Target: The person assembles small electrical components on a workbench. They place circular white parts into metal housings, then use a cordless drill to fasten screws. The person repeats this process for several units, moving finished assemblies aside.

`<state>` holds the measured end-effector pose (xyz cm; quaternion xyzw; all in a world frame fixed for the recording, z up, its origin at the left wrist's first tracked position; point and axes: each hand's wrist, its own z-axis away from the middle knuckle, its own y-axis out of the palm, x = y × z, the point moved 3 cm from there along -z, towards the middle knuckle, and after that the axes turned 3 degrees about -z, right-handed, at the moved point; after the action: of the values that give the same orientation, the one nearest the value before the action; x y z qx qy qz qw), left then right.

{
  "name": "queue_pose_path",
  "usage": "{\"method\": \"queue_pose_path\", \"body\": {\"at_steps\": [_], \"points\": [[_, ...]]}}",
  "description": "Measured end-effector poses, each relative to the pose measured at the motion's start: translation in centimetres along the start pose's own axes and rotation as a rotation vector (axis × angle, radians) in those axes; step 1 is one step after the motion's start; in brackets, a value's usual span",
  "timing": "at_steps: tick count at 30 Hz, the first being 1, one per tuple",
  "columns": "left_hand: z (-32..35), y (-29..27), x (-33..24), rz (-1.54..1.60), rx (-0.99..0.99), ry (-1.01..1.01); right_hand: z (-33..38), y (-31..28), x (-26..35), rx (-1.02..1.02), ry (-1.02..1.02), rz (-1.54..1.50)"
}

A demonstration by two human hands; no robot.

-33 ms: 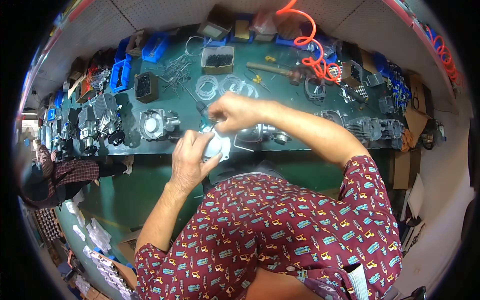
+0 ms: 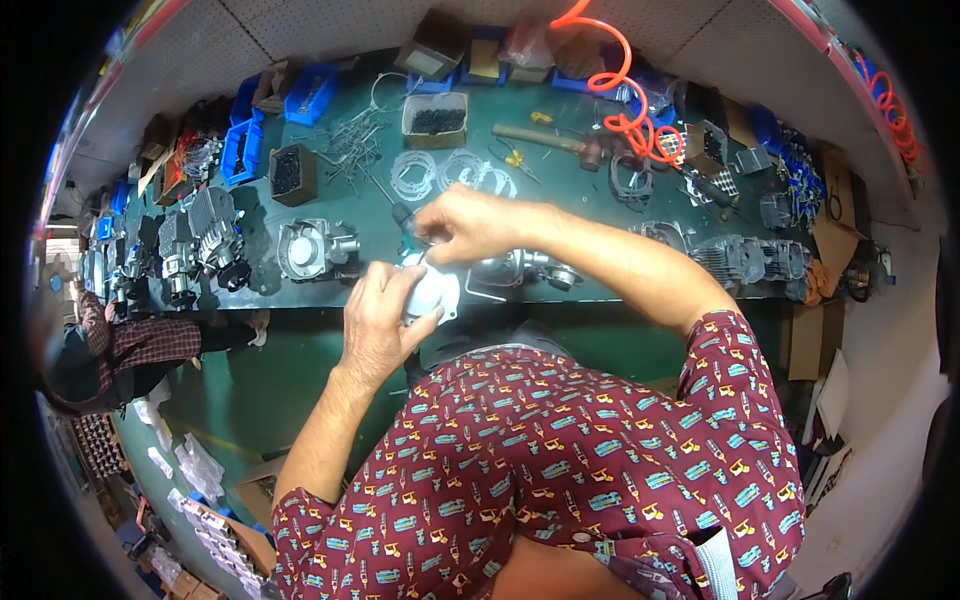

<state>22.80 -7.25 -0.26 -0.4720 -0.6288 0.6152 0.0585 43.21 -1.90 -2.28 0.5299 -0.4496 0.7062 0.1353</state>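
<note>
My left hand (image 2: 376, 318) is closed round the left side of a pale metal casting (image 2: 433, 292) with a rounded middle, held at the bench's front edge. My right hand (image 2: 466, 226) is pinched over the casting's far edge; whatever sits between its fingertips is too small and covered to make out. Just beyond the right fingers lies a screwdriver-like tool with a dark handle (image 2: 402, 214). To the left rests an open metal engine housing (image 2: 304, 250), and to the right another housing (image 2: 505, 268) sits partly behind my right forearm. An L-shaped hex key (image 2: 488, 293) lies near it.
Thin ring gaskets (image 2: 412, 175), a box of black screws (image 2: 435, 122) and a hammer (image 2: 545, 137) lie farther back. Assembled engines (image 2: 215, 235) stand at left, finned cylinders (image 2: 730, 256) at right. An orange coiled air hose (image 2: 625, 80) hangs above. Another person (image 2: 150, 345) is at far left.
Almost nothing differs. Both hands stay on the casting, which looks very slightly turned; the person at far left has shifted a little.
</note>
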Motion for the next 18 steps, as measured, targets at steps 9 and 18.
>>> {"method": "queue_pose_path", "body": {"at_steps": [9, 18], "points": [[1.7, 0.7, -1.5, 0.064, -0.228, -0.389, 5.3, 1.0, -9.9, -0.166, 0.37, 0.39], [2.1, 2.3, -2.1, 0.049, -0.318, -0.478, 5.5, 3.5, -12.0, -0.246, 0.464, 0.411]]}}
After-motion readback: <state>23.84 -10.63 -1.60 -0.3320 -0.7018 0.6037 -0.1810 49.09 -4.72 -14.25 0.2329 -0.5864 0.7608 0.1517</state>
